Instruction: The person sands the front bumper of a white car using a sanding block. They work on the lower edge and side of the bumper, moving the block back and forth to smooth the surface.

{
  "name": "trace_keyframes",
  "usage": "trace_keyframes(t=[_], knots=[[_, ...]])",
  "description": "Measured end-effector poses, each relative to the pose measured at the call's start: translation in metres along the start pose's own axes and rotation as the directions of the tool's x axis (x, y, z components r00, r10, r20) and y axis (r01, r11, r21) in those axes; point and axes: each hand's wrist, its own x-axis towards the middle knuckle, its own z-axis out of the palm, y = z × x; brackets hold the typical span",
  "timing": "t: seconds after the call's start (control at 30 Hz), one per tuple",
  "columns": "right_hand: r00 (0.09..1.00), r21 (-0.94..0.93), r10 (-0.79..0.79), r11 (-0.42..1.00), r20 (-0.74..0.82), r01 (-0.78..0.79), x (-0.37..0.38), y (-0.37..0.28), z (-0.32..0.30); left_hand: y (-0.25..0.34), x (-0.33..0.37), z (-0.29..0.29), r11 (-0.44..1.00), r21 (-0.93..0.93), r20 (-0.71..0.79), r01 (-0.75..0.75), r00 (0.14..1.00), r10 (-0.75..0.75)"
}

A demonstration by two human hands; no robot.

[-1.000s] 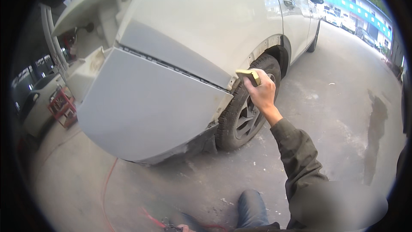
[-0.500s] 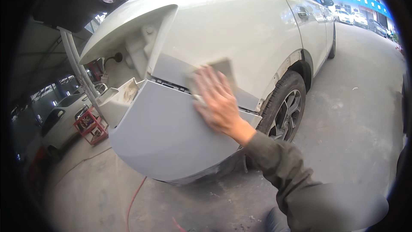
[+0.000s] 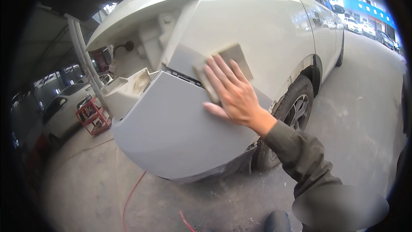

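Note:
My right hand [image 3: 234, 92] lies flat over a thin, square, beige-grey sanding pad [image 3: 238, 57], pressing it against a car's rear side panel. The fingers stretch across the pad with small gaps, and the thumb sticks out past its lower left edge. Beneath the pad, the white quarter panel [image 3: 253, 30] carries a grey patch [image 3: 185, 59] along its lower edge. Just below sits a matt grey bumper [image 3: 171, 120], with a dark gap and clips between the two. My left hand is out of view.
An open light recess [image 3: 150, 34] with a dangling connector lies left of the panel. The rear wheel [image 3: 298, 111] stands to the right. A red hose [image 3: 133, 195] runs over the floor. Farther left are a red tool cart [image 3: 93, 118], a metal post [image 3: 83, 60] and another car [image 3: 64, 111].
My right hand and the pad have shifted slightly to the right in the picture and the pad has turned a little. The whole view has moved too, with the car sitting farther right.

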Motion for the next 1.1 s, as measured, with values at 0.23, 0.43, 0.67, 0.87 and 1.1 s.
trace_keyframes(t=[0.23, 0.43, 0.67, 0.87, 1.1], knots=[[0.99, -0.057, -0.121, 0.991, 0.073, 0.125, 0.008, 0.018, -0.003, 0.019, -0.004, 0.047, 0.996, 0.093, 0.086, 0.005, 0.996, -0.013], [0.984, -0.047, -0.161, 0.985, 0.077, 0.165, 0.024, 0.013, -0.01, 0.0, 0.006, 0.025, 0.991, 0.115, 0.133, 0.062, 0.988, -0.077], [0.983, -0.072, -0.17, 0.982, 0.071, 0.175, 0.027, 0.012, -0.005, 0.009, 0.005, 0.037, 0.972, 0.209, 0.244, 0.103, 0.957, -0.154], [0.992, -0.063, -0.107, 0.992, 0.068, 0.111, 0.014, 0.003, -0.011, -0.006, 0.015, 0.001, 0.975, 0.108, 0.126, 0.195, 0.97, -0.208], [0.99, -0.08, -0.132, 0.987, 0.047, 0.136, 0.037, -0.002, -0.004, 0.017, 0.004, 0.025, 0.977, 0.103, 0.197, 0.185, 0.959, -0.203]])
